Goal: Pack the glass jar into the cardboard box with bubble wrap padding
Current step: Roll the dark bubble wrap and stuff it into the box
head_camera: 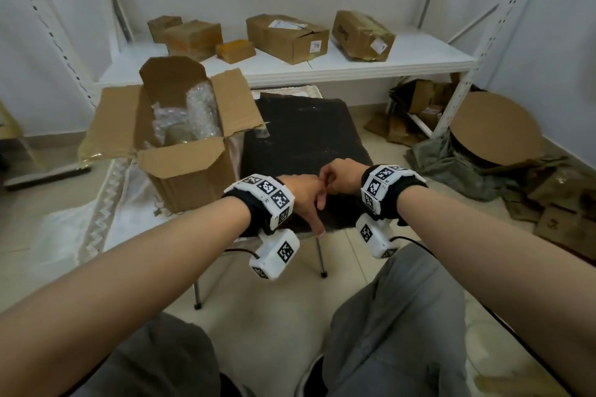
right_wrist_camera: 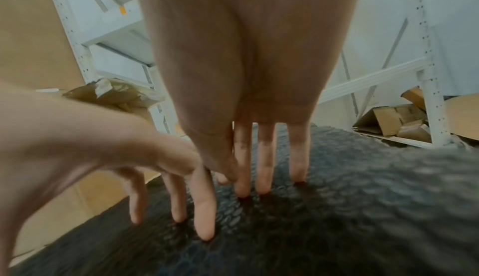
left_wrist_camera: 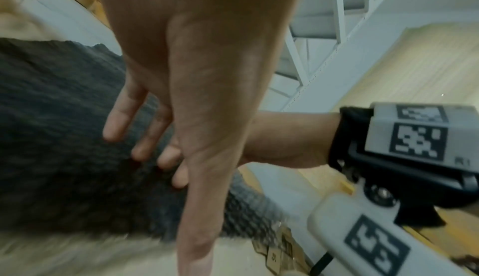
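The open cardboard box (head_camera: 183,167) stands left of a dark mat (head_camera: 306,132), its flaps spread out. Bubble wrap (head_camera: 200,106) fills it, and a dull rounded shape (head_camera: 179,135) shows among the wrap; I cannot tell if it is the glass jar. Both hands hang side by side over the mat's near edge and hold nothing. My left hand (head_camera: 309,203) (left_wrist_camera: 155,153) (right_wrist_camera: 176,208) points its straight fingers down at the mat (left_wrist_camera: 64,137). My right hand (head_camera: 338,177) (right_wrist_camera: 267,178) (left_wrist_camera: 285,139) is just beside it, fingertips touching the mat (right_wrist_camera: 337,208).
The mat lies on a small metal-legged stand (head_camera: 321,255). A white shelf (head_camera: 403,58) behind carries several closed cardboard boxes (head_camera: 287,37). A round cardboard disc (head_camera: 493,126), cloth and flattened cardboard lie at the right. My knees in grey trousers (head_camera: 403,316) are at the bottom.
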